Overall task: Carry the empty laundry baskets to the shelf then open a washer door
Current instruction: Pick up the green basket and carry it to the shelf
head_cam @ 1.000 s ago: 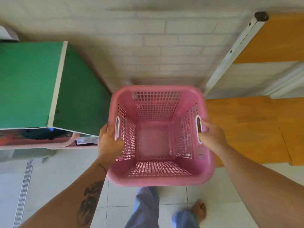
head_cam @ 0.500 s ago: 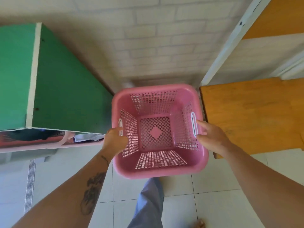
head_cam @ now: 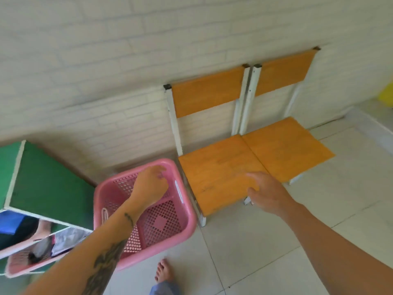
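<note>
The pink perforated plastic laundry basket (head_cam: 163, 220) is set down lower centre beside the green wooden shelf (head_cam: 49, 188). The left hand (head_cam: 151, 188) and right hand (head_cam: 268, 194) are held loose and empty. Opening a washer door is judged to remain.

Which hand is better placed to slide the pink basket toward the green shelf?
Left, probably. The left hand is over the pink basket, fingers near its far rim; the right hand is off above the chair seat, apart from it.
</note>
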Demonstrator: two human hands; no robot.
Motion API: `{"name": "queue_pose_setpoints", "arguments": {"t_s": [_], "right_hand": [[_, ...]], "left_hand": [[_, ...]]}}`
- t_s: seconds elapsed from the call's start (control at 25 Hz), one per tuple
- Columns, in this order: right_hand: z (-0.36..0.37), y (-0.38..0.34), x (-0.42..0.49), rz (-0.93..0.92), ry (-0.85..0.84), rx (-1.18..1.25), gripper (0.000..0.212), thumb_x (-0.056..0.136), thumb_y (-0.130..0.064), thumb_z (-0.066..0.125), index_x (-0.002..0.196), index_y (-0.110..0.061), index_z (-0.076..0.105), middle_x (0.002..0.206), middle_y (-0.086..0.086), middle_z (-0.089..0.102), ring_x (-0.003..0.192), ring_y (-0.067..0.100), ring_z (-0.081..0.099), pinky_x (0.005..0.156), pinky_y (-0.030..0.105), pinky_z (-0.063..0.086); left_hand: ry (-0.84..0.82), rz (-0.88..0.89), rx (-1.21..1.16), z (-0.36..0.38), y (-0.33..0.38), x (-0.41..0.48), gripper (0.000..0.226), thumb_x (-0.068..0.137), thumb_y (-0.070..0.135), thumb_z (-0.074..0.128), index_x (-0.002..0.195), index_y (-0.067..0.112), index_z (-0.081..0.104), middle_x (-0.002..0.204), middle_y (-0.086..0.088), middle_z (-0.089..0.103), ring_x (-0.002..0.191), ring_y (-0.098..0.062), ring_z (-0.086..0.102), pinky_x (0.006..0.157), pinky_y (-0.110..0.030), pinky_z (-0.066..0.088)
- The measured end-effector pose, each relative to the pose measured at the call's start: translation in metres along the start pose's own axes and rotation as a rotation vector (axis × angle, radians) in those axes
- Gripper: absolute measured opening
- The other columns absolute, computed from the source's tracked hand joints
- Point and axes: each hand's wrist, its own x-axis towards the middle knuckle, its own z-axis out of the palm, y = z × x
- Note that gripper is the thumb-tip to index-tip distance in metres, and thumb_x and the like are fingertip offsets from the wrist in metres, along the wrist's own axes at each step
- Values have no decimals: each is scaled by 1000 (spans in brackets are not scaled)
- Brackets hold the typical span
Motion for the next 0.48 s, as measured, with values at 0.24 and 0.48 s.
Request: {"name": "queue_pose_setpoints", "arguments": {"t_s": [0.24,0.48], "right_hand": [[-145,126,-122,92,204,-34,49,90,-22,52,138,-19,49,148,1,44,135,20,42,109,31,35],[-287,250,-223,286,506,-107,49,88,-28,54,136,-25,49,147,-1,45,136,19,39,111,29,29]], "left_hand": [[-105,271,18,74,207,-60,38,88,14,47,123,23,60,130,-2,58,83,-15,58,73,-31,51],[-224,612,37,163,418,-97,40,89,16,42,125,26,58,134,-2,54,76,-5,56,55,-19,45]]}}
